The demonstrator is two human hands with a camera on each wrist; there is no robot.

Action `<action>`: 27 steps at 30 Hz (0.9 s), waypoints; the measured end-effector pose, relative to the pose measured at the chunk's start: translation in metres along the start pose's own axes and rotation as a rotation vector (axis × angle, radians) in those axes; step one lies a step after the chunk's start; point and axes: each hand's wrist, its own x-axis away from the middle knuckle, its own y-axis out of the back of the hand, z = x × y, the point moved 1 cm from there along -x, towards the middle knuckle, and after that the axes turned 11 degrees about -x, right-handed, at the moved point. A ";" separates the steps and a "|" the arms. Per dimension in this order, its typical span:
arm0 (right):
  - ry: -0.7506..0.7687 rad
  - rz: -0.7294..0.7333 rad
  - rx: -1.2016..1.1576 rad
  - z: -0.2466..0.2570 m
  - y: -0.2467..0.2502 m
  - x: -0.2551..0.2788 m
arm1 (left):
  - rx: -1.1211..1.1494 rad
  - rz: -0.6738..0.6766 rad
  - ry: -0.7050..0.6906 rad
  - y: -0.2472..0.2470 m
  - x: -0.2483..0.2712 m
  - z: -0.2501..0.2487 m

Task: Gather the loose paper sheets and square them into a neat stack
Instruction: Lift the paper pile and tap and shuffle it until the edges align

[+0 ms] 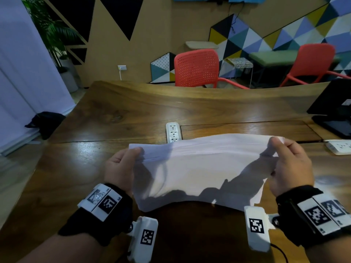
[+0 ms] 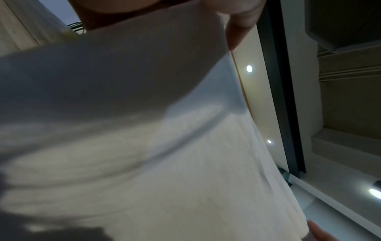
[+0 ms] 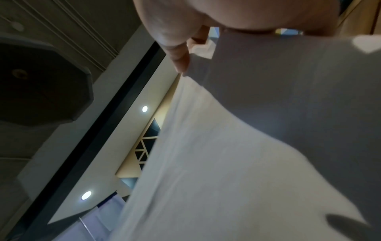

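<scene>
A bundle of white paper sheets [image 1: 199, 168] hangs in the air over the wooden table [image 1: 114, 114], sagging in the middle, its edges slightly uneven. My left hand [image 1: 121, 164] grips the bundle's left edge, thumb on top near the far corner. My right hand [image 1: 286, 164] pinches the right edge near the far corner. In the left wrist view the paper sheets [image 2: 144, 146] fill most of the frame, with a fingertip [image 2: 237, 35] at their edge. The right wrist view shows the paper sheets [image 3: 247, 163] from below and a thumb [image 3: 177, 48] at the corner.
A white power strip [image 1: 173, 132] is set into the table just beyond the paper, and another [image 1: 340, 147] lies at the right. A black monitor stand [image 1: 334, 114] is at the far right. Red chairs [image 1: 197, 69] stand behind the table.
</scene>
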 end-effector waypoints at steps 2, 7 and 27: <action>0.017 -0.015 -0.016 0.001 0.005 0.003 | 0.001 -0.018 -0.010 0.001 0.002 0.000; -0.009 0.024 -0.130 0.004 0.010 0.008 | 0.009 -0.041 -0.007 -0.001 0.006 -0.003; -0.139 0.000 -0.129 0.003 0.018 0.011 | -0.028 0.081 -0.041 0.001 0.007 -0.002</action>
